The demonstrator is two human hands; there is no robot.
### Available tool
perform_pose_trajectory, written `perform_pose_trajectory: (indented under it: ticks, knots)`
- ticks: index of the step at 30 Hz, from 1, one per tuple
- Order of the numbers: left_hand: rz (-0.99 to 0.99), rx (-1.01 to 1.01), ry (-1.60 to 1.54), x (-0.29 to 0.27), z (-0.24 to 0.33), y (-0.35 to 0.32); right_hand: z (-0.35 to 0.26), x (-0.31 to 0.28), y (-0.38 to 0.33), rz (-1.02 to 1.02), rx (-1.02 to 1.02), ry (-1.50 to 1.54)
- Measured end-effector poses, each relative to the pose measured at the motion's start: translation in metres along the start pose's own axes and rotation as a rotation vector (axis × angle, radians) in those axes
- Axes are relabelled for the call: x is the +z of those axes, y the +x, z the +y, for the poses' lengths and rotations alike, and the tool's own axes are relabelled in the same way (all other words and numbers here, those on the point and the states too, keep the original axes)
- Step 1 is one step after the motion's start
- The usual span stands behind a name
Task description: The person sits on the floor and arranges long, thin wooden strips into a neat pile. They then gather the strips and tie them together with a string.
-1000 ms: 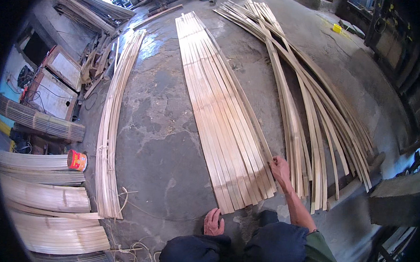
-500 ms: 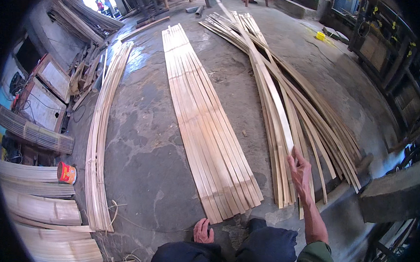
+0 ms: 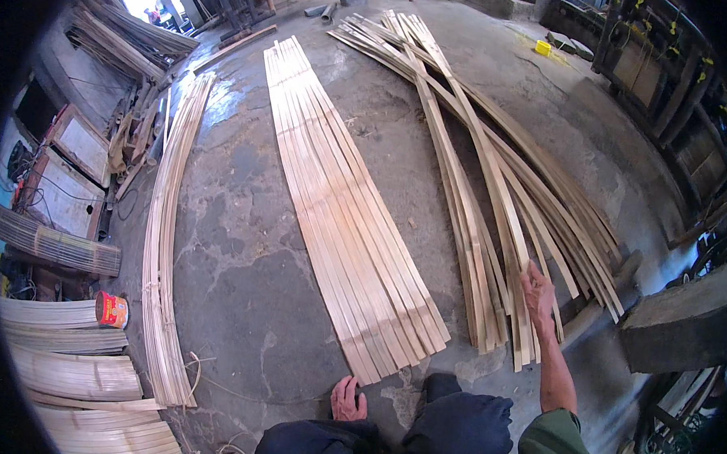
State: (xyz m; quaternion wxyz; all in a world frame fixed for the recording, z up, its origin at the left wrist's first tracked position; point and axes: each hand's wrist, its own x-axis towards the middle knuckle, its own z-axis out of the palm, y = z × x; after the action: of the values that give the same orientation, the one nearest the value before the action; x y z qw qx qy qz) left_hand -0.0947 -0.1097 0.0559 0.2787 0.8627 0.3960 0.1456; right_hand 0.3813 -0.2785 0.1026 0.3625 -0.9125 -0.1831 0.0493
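Note:
My right hand (image 3: 539,298) is closed on the near end of a long bamboo strip (image 3: 499,188). That strip lies across a crossed pile of bamboo strips (image 3: 571,199) at the right. In the middle of the floor, several bamboo strips are laid side by side as a flat panel (image 3: 344,210), fanning slightly narrower toward the far end. My left hand (image 3: 348,399) is beside the panel's near left corner, in front of my knee. Its fingers are slightly apart, and nothing shows in them.
A long bundle of thin strips (image 3: 166,243) lies to the left. Beyond it are stacked slat bundles (image 3: 77,374) and a red tub (image 3: 112,309). A concrete block (image 3: 684,314) stands at the right, and a small yellow container (image 3: 542,47) sits farther back.
The strip in my right hand has swung down from a raised position onto the right-hand pile. My right hand has moved slightly right and nearer. My left hand stays by the panel's corner.

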Motion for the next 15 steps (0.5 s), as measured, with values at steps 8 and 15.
perform_pose_trajectory:
  ticks: [8, 15]
  knots:
    - [-0.002, -0.036, 0.011, 0.003, -0.001, -0.002, -0.036, 0.055, -0.020, 0.080, -0.356, -0.080]
    - [0.006, -0.012, 0.019, 0.006, -0.005, -0.001, -0.104, 0.163, -0.073, -0.385, -0.150, -0.132]
